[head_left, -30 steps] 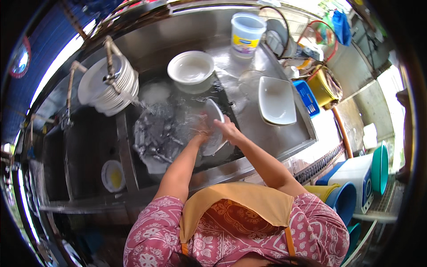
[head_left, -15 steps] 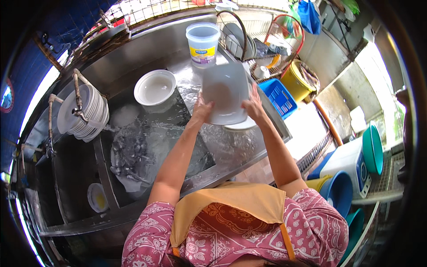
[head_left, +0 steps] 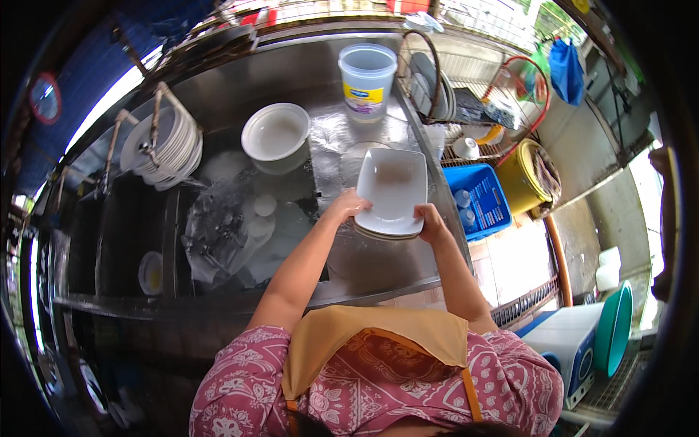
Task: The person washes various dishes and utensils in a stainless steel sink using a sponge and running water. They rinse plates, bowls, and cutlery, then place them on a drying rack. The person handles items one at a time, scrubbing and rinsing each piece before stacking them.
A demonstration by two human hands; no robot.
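A white square plate [head_left: 393, 186] lies on top of a small stack of white plates on the wet steel counter [head_left: 378, 262] right of the sink. My left hand [head_left: 348, 205] grips the plate's left edge. My right hand [head_left: 429, 222] holds its lower right corner. The sink basin [head_left: 240, 226] to the left holds soapy water, a crumpled clear plastic sheet and several white dishes.
A white round bowl [head_left: 275, 131] sits behind the sink. A clear plastic tub [head_left: 366, 76] stands at the back. A wire dish rack [head_left: 451, 95] with plates stands at the right, beside a blue crate [head_left: 480, 200] and a yellow bucket [head_left: 528, 178]. Stacked plates [head_left: 164, 146] lean at the left.
Both hands lifted the square plate out of the sink, carried it rightward and lowered it flat onto the stack on the counter.
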